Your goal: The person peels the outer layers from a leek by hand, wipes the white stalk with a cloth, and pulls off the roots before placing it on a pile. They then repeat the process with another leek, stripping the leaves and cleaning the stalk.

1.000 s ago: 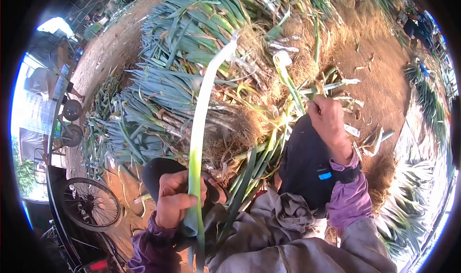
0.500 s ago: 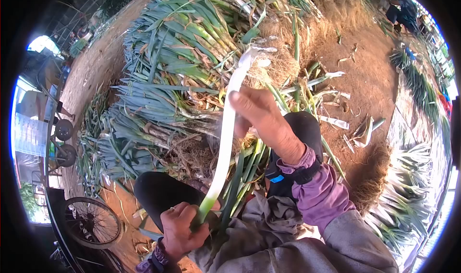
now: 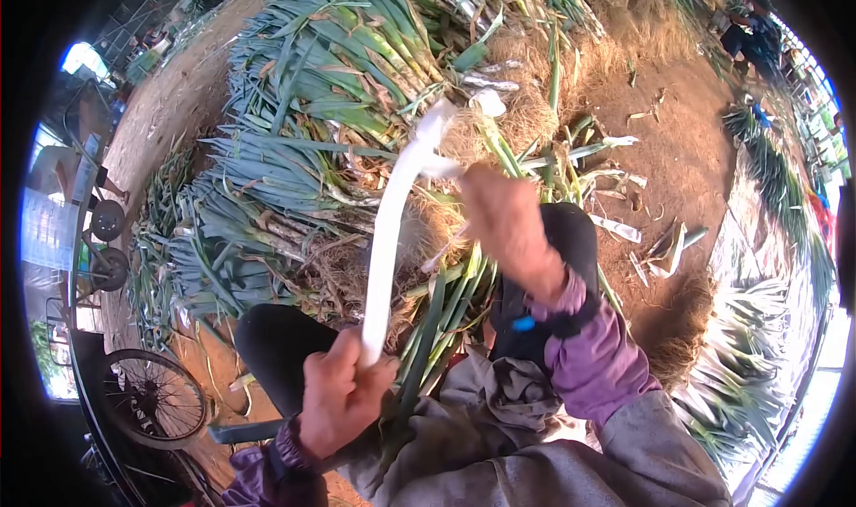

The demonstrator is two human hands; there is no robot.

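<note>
Leek (image 3: 385,253): slanted between the knees and the bundled leeks (image 3: 276,164) beyond, lower end grasped by left hand (image 3: 346,391). Right hand (image 3: 508,226): blurred near upper section; grip cannot be determined. Spoked wheel (image 3: 153,398): far left.

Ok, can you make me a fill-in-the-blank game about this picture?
1. The hand gripping the long stalk low down is the ____ one.
2. Most of that stalk is coloured ____.
3. The sleeve near the right hand is ____.
4. The round thing with spokes is a ____.

Missing words: left; white; purple; wheel.
</note>
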